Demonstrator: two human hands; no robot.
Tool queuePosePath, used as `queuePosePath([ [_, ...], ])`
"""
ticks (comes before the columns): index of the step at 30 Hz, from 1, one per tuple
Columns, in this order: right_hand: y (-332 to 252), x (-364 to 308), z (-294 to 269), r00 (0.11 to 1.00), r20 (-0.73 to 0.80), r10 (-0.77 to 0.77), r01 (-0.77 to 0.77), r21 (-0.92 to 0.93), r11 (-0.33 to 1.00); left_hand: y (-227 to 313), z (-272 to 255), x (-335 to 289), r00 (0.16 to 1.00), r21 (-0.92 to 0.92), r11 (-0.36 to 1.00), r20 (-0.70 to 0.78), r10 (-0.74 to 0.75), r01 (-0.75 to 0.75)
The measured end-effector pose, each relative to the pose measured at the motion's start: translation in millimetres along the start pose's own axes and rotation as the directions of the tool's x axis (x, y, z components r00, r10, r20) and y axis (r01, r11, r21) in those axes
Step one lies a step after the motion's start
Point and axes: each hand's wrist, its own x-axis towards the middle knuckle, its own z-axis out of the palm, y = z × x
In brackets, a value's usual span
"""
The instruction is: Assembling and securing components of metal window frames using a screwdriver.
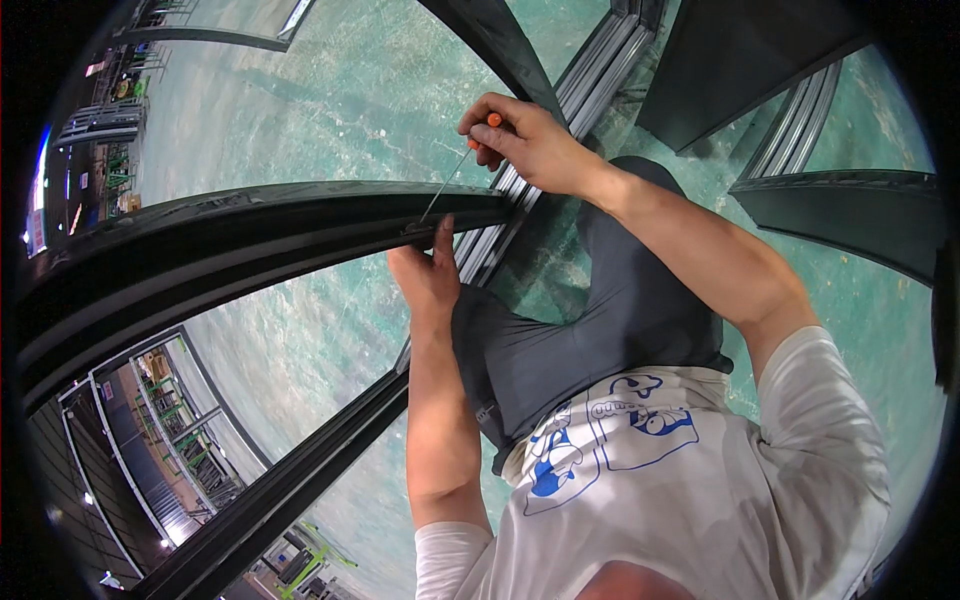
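Observation:
My right hand [515, 140] is closed round the orange handle of a screwdriver [494, 120]. Its thin metal shaft slants down to the left, and the tip meets a small slot or fitting [418, 228] on the edge of a long black metal frame [260, 225]. My left hand [430, 275] grips that same edge just below the tip, thumb up against the profile. Its other fingers are mostly hidden by the frame. What the tip touches inside the fitting is too small to make out.
A grooved metal track [600, 75] runs diagonally beneath the frame, between my legs. Dark panels [745, 65] stand at the upper right, another [850, 220] at the right. A black rail [290, 480] crosses the lower left. Racks with green parts [125, 165] stand farther off on the green floor [350, 100].

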Motion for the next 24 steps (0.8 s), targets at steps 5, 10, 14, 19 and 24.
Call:
queuePosePath([
  [5, -6, -7, 5, 1.000, 0.001, -0.004, 0.004, 0.004, 1.000, 2, -3, 0, 1.000, 0.050, 0.999, 0.012, -0.010, 0.010],
  [10, -5, -7, 5, 0.999, 0.027, -0.033, 0.034, -0.033, 0.999, 2, -2, -1, 1.000, 0.032, 0.999, 0.021, 0.010, -0.011],
  [14, -1, -8, 6, 1.000, 0.025, -0.014, 0.015, -0.048, 0.999, -3, -1, -1, 1.000, -0.026, 1.000, -0.005, 0.010, -0.010],
  [19, -2, -8, 5, 0.999, 0.015, 0.030, -0.030, -0.004, 1.000, -4, -2, -1, 0.999, 0.025, 1.000, 0.029, 0.018, -0.019],
  [24, -23, -3, 0, 0.986, 0.072, -0.149, 0.165, -0.506, 0.847, -8, -3, -1, 0.999, 0.047, 0.998, 0.008, 0.046, -0.047],
])
